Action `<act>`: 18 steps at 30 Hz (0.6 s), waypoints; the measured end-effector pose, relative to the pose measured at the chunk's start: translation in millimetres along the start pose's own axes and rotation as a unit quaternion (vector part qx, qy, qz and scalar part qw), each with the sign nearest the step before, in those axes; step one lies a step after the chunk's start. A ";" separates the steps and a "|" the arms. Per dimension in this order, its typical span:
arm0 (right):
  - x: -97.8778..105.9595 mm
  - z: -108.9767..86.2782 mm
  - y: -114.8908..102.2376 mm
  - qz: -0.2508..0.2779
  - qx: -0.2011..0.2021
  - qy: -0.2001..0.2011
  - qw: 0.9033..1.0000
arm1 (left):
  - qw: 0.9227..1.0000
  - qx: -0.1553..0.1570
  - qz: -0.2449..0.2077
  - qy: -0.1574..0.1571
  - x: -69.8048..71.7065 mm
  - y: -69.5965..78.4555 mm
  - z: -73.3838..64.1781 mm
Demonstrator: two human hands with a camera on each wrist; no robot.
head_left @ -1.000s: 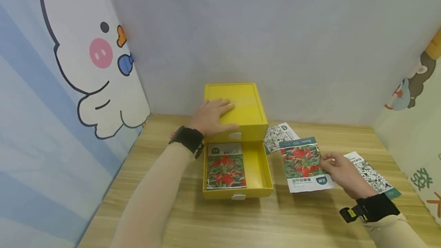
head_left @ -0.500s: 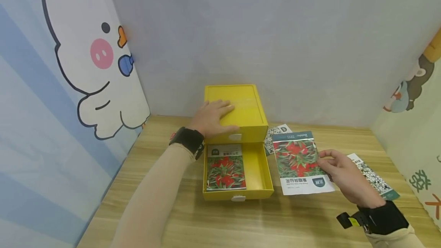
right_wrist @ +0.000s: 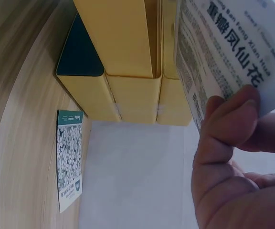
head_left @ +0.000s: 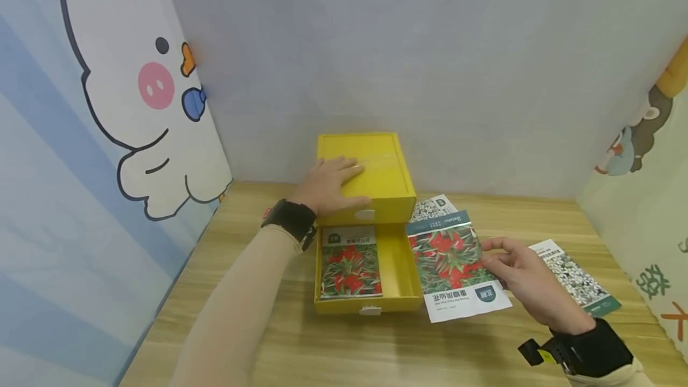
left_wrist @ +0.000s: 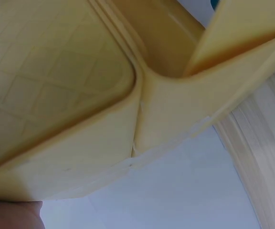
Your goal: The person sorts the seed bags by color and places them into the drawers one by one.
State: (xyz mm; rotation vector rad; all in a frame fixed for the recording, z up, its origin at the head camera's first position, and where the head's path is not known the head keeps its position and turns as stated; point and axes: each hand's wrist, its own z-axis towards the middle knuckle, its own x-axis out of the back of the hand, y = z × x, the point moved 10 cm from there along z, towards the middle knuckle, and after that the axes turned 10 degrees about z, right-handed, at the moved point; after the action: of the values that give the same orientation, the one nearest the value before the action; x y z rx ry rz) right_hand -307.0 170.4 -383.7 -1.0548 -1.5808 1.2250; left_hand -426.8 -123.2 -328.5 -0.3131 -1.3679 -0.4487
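A yellow drawer box (head_left: 378, 157) stands against the back wall, its lower drawer (head_left: 396, 261) pulled out. My left hand (head_left: 329, 187) rests on the left side of its top, fingers spread and fairly straight. Inside the drawer, a seed packet with red flowers (head_left: 350, 264) lies on the left side. My right hand (head_left: 529, 276) pinches a matching red-flower seed packet (head_left: 450, 261) by its edge, thumb against fingers, just right of the drawer. The right wrist view shows that packet's printed back (right_wrist: 218, 52). In the left wrist view, only a bit of the left hand (left_wrist: 11, 214) shows below the box.
A white-flower packet (head_left: 430, 208) lies behind the held one, partly covered by it. Another white-flower packet (head_left: 575, 276) lies on the wooden table (head_left: 344, 351) beyond the right hand. Patterned walls (head_left: 177, 154) border the table left and right.
My right hand has carried its seed packet leftward toward the open drawer, so the packet now overlaps the drawer's right edge in view. The left hand stays on the box.
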 end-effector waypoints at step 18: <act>-28.5 12.6 3.4 -0.014 0.006 -0.023 1.000 | 1.000 -0.006 0.019 0.001 -2.1 -1.0 0.5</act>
State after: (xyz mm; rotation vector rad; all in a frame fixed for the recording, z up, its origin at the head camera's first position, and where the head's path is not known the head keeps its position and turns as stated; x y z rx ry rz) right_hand -310.6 140.5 -392.6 -1.0001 -1.6148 1.2466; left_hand -428.0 -123.6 -330.6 -0.3487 -1.3558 -0.4253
